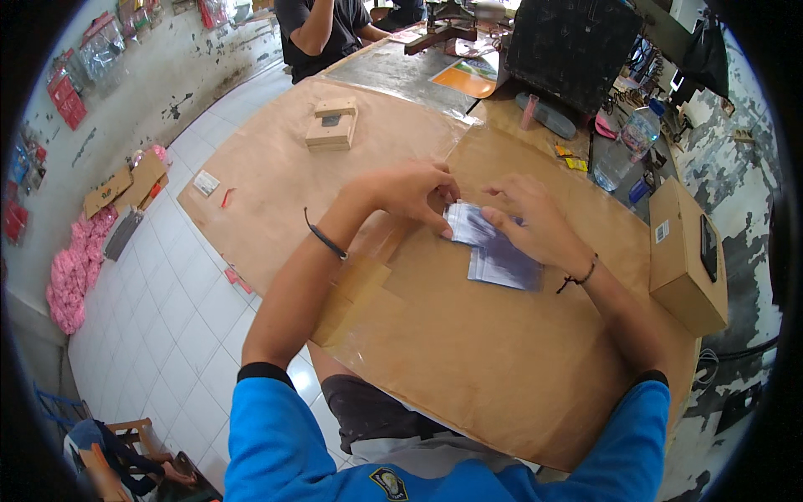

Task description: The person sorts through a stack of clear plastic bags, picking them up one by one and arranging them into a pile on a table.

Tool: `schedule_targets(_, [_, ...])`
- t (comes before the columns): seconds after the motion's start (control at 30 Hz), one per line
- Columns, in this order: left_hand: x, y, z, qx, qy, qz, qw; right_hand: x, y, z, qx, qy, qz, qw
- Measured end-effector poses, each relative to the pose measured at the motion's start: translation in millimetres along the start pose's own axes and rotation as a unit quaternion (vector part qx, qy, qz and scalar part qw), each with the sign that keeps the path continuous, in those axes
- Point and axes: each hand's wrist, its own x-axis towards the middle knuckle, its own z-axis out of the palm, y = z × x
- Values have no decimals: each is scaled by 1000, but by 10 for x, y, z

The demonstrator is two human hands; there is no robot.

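Head view: 2 silvery pouches point(500, 266), overlapping, left of carton point(684, 272). Left hand point(416, 194), farther from carton, at pouch edge — cannot tell if clamped. Right hand point(535, 224), nearer carton — thumb over pouches, fingers apart.

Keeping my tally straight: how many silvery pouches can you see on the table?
2 visible: one pouch between the left hand and right hand, the other pouch adjoining it, nearer the person. More could be hidden beneath them or under the right hand.
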Motion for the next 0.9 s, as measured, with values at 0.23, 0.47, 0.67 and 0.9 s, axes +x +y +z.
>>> schedule_targets(0.23, [31, -38, 82, -13, 12, 24, 1000, 15, 71, 132, 11, -74, 44, 996])
schedule_targets(0.47, [32, -20, 79, -33, 13, 17, 999, -53, 136, 244, -21, -9, -40, 999])
schedule_targets(0.67, [41, -33, 64, -29, 29, 27, 999, -9, 94, 215, -10, -31, -4, 999])
schedule_targets(0.9, [84, -35, 86, -33, 19, 29, 999, -69, 132, 221, -4, 4, -37, 999])
